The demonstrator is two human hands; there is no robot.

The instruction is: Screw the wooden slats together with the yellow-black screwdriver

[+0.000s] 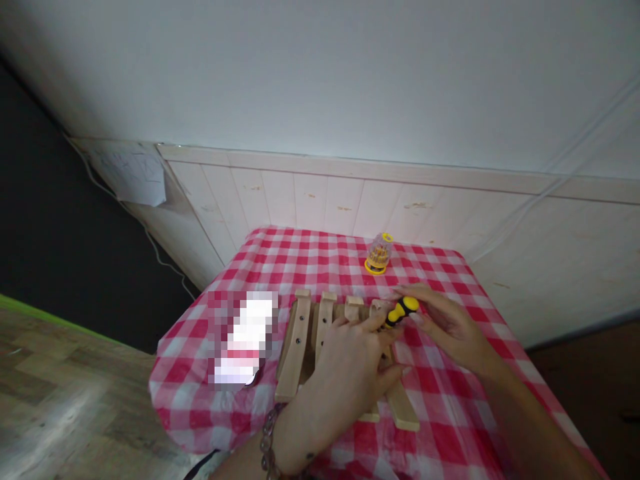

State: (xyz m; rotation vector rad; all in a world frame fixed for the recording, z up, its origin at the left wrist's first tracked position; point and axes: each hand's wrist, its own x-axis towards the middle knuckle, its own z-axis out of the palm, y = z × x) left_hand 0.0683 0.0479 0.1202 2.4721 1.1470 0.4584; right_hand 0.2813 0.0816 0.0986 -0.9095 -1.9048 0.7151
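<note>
A wooden slatted rack [300,340] lies flat on the red-and-white checked tablecloth [310,257]. My left hand [350,370] rests on top of the slats with its fingers spread, pressing the rack down. My right hand [445,323] is closed round a yellow-and-black stubby screwdriver [401,311], whose tip points down-left at the rack's right-hand slats, close to my left fingertips. A beaded bracelet [267,443] is on my left wrist.
A small clear bit holder with a yellow base [379,254] stands near the table's far edge. A pixelated patch [243,337] covers something left of the rack. White wood panelling [350,200] backs the table; wood floor [60,393] lies to the left.
</note>
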